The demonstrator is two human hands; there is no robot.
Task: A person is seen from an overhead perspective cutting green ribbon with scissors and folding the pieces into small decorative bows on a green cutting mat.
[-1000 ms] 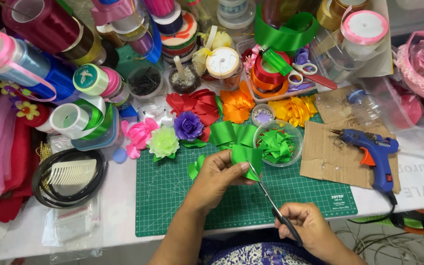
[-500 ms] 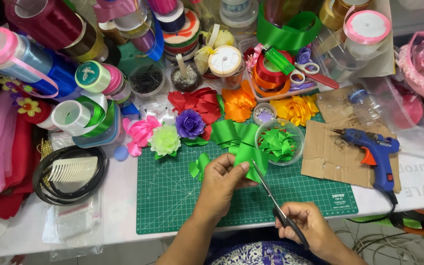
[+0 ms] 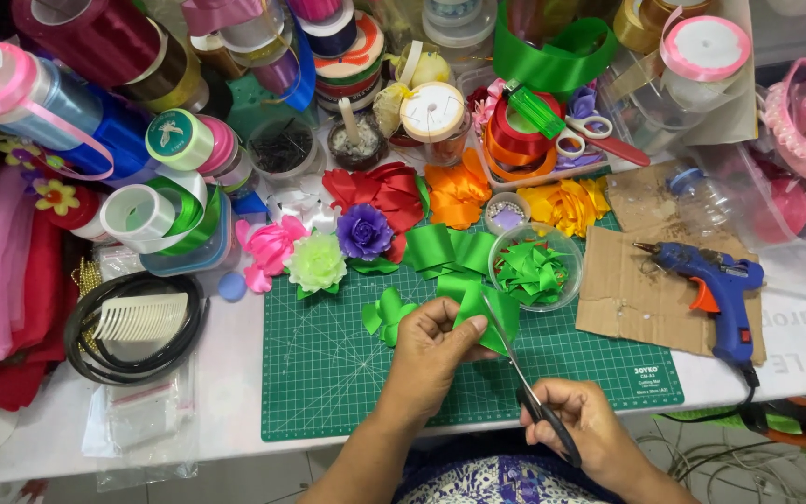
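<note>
Both forearms are bare from the bottom edge of the frame up to the wrists, with no sleeves showing. The left hand (image 3: 436,350) and the right hand (image 3: 582,425) wear no gloves; no rings, watch or bracelet can be made out on either. At the bottom centre of the frame, between the forearms, shows a garment of patterned cloth in blue, purple and white with a flowery print.
</note>
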